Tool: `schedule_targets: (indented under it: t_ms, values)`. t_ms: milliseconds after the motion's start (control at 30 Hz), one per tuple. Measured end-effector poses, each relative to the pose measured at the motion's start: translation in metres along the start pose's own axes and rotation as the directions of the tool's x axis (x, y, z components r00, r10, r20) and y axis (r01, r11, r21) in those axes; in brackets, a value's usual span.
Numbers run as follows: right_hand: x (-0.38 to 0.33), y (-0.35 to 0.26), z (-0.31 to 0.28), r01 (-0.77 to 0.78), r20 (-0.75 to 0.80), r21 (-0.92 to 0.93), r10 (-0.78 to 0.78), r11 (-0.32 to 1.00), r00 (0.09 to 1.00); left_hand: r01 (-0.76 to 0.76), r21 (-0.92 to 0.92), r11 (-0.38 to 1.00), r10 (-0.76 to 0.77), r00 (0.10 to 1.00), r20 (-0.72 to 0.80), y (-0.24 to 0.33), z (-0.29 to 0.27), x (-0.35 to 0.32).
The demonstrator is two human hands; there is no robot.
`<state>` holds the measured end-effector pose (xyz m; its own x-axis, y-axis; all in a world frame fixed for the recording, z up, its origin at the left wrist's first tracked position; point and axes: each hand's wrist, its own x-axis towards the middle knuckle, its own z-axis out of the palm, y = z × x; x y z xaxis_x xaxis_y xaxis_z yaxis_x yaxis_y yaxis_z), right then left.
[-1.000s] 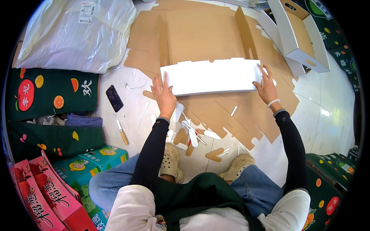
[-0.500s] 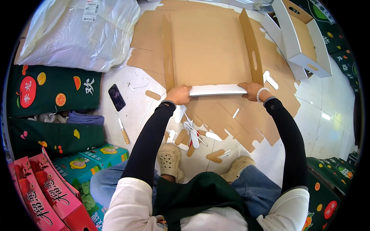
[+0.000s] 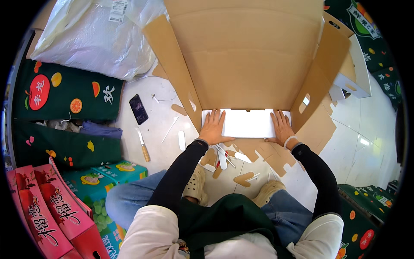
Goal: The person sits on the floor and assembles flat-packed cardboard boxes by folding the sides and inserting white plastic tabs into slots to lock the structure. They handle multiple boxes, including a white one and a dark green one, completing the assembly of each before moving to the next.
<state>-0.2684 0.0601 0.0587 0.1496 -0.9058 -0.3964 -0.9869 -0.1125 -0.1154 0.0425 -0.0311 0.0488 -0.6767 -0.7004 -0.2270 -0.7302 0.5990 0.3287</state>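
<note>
A large brown cardboard sheet [image 3: 246, 56] stands tilted up in front of me, its two side flaps [image 3: 172, 64] raised. Its near flap [image 3: 248, 123], white on the upper side, lies flat on the floor. My left hand [image 3: 214, 128] presses flat on the left end of that white flap, fingers spread. My right hand [image 3: 281, 128] presses flat on the right end, a bead bracelet at the wrist. Neither hand grips anything.
Cardboard offcuts and white strips [image 3: 224, 157] lie by my feet. A black phone [image 3: 138, 108] and a wooden-handled knife [image 3: 142, 144] lie on the floor at left. Green printed boxes [image 3: 64, 93], red boxes [image 3: 41, 211], a plastic bag [image 3: 95, 34] and a white open box [image 3: 355, 64] surround me.
The cardboard has been lifted from lying flat to standing up with side flaps raised. Both hands moved from gripping the folded edge to pressing flat on the white flap.
</note>
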Motion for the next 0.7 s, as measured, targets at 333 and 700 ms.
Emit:
schedule_targets:
  t_ms: [333, 700]
  values:
    - [0.014, -0.017, 0.000, 0.012, -0.126, 0.168, 0.010, 0.986, 0.992, 0.071, 0.140, 0.988, -0.045, 0.983, -0.178, 0.008, 0.028, 0.007]
    - [0.020, 0.002, 0.037, 0.008, -0.153, 0.015, -0.005, 1.000, 0.988, 0.080, 0.077, 0.994, -0.066, 0.983, -0.170, 0.015, 0.039, 0.012]
